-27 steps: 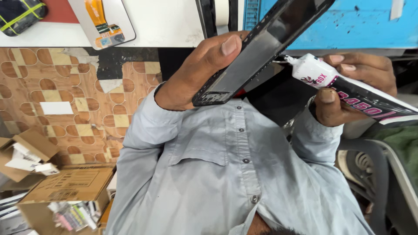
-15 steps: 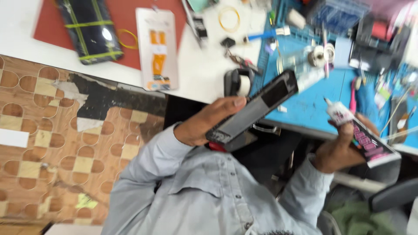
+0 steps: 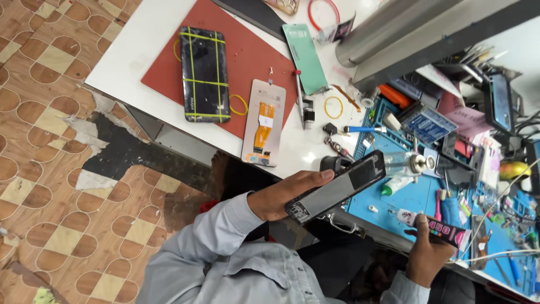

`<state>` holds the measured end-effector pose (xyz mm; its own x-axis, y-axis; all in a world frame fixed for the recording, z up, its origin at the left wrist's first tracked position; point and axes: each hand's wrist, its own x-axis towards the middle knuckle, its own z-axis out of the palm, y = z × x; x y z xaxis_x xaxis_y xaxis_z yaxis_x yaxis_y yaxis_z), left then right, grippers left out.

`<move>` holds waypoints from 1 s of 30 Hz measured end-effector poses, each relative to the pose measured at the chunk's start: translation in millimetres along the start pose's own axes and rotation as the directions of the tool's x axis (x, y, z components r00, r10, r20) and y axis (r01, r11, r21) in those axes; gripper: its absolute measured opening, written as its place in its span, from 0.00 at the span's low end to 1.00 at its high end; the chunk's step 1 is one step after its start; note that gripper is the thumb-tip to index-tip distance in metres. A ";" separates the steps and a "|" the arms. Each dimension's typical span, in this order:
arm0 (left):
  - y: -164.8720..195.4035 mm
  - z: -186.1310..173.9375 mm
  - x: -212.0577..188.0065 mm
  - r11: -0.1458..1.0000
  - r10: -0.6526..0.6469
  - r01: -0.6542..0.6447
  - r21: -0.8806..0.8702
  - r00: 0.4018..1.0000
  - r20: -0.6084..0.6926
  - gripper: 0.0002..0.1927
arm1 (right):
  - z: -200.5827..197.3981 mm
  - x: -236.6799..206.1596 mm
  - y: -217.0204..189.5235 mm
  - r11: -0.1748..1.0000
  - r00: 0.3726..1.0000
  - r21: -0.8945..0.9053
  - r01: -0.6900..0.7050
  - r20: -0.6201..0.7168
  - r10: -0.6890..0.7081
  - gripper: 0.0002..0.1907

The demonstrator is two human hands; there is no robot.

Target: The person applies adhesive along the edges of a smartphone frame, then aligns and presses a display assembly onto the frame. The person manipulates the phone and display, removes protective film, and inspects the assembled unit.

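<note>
**Asker:** Gripped in which hand is the phone?

**Operator:** Gripped in the left hand [image 3: 281,198], as I see it from the head camera. I see an opened black phone frame [image 3: 336,188], held tilted in the air, thumb along its upper edge and fingers curled beneath. It hangs just off the near edge of the white workbench [image 3: 140,56], above the person's lap.

**Asker:** And the other hand?

**Operator:** I see the right hand [image 3: 426,253] clenched around a dark glue tube [image 3: 436,228] with pink print, its white nozzle pointing toward the phone frame but apart from it.

**Asker:** What lies around them?

**Operator:** Beyond the frame I see a blue work mat [image 3: 413,197] crowded with small tools. Farther left, a red mat [image 3: 247,50] carries a black phone bound with yellow rubber bands [image 3: 204,75]. Beside it lies a display panel with an orange flex cable [image 3: 264,123], and a green back cover [image 3: 305,57] sits near the bench's far side.
</note>
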<state>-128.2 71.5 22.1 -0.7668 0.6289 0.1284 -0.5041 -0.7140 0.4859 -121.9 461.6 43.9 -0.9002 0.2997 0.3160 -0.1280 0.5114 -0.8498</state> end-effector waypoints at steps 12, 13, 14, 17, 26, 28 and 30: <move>18.4 -2.2 -50.7 1.000 -0.012 0.012 0.025 0.999 -0.033 0.28 | 29.2 -46.1 -42.9 0.979 0.998 -0.203 0.032 0.057 -0.021 0.14; 18.1 -0.9 -53.2 1.000 -0.019 0.020 0.021 0.999 -0.038 0.28 | 30.7 -48.3 -43.9 0.990 0.997 -0.140 0.016 0.075 -0.005 0.14; 17.4 1.0 -54.6 1.000 -0.010 0.011 0.026 0.999 -0.033 0.28 | 30.5 -49.4 -45.4 0.990 0.998 -0.143 0.019 0.070 -0.009 0.13; 17.5 4.7 -59.0 0.999 0.011 -0.009 0.033 0.999 -0.032 0.28 | 29.5 -49.0 -50.5 0.978 0.999 -0.208 0.028 0.036 -0.021 0.13; 26.4 -0.9 -55.2 0.999 0.022 -0.020 0.040 0.999 -0.050 0.27 | 51.1 -39.7 -38.7 0.999 0.999 0.034 0.009 0.037 -0.010 0.13; 27.5 -3.5 -42.5 0.999 0.042 -0.041 0.026 0.998 -0.037 0.26 | 50.5 -29.5 -32.5 0.999 1.000 0.046 0.022 0.019 -0.023 0.12; 27.5 -5.8 -27.1 0.999 0.004 0.000 0.047 0.997 -0.080 0.26 | 49.8 -18.0 -24.2 0.989 0.998 0.140 0.042 -0.048 -0.036 0.13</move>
<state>-123.6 33.1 27.0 -0.7982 0.5992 0.0609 -0.4845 -0.6989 0.5261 -123.4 403.7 37.8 -0.8740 0.3194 0.3663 -0.2231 0.4058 -0.8863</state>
